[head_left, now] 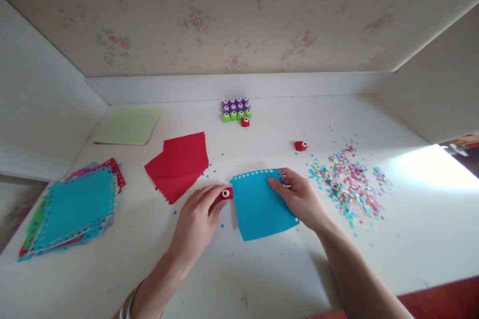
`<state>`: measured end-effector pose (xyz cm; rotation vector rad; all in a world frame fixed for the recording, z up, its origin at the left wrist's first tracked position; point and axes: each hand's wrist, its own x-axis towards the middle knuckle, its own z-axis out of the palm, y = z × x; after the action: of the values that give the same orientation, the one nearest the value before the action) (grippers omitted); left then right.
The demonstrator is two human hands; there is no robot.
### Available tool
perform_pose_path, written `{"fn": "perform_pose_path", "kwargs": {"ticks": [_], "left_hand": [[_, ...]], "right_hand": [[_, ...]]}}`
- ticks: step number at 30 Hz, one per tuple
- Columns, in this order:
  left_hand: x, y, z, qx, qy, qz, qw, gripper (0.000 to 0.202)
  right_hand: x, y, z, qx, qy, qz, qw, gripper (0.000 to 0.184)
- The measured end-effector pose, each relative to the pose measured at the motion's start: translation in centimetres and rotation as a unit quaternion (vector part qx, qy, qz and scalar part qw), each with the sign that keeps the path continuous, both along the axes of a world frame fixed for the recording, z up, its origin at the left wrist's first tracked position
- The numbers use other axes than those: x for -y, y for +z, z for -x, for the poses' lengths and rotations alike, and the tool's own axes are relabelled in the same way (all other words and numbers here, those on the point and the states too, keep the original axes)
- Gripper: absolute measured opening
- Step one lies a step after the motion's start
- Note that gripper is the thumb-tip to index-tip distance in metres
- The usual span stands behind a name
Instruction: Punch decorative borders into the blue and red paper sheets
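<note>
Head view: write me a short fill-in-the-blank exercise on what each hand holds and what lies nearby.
1. The small punch in the left hand is ____.
2. The paper sheet held by the right hand is ____.
3. The scattered confetti lies on the ____ side of the picture.
4. Behind the row of green punches stand two rows of ____ ones.

Missing words: red; blue; right; purple.

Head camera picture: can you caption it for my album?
Left hand holds a red punch at the edge of blue paper in the right hand.
</note>
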<state>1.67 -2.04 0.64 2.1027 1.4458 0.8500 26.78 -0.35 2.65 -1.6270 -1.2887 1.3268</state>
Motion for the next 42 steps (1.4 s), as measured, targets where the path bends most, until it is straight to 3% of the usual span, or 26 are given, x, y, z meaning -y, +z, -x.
{"fn": "perform_pose_path", "kwargs": {"ticks": [12, 20, 35, 42], "left_hand": [[0.0, -0.1, 0.1, -0.016, -0.006, 0.003, 1.000, 0.028], [0.0, 0.0, 0.3, -0.012, -0.010, 0.007, 1.000, 0.027], [-0.1, -0.1, 0.3, -0.003, -0.013, 0.029, 0.999, 0.027], [-0.2, -0.3, 0.3, -0.013, -0.021, 0.019, 1.000, 0.026]], "right_hand": [[0.0, 0.2, 0.1, -0.031, 0.003, 0.007, 1.000, 0.030], [-0.1, -0.7, -0.1, 0.059, 0.005, -0.041, 0.997, 0.030], [-0.1, -0.2, -0.3, 0.090, 0.024, -0.051, 0.994, 0.028], [-0.1, -0.8, -0.1, 0.132, 0.015, -0.084, 0.988, 0.027]]}}
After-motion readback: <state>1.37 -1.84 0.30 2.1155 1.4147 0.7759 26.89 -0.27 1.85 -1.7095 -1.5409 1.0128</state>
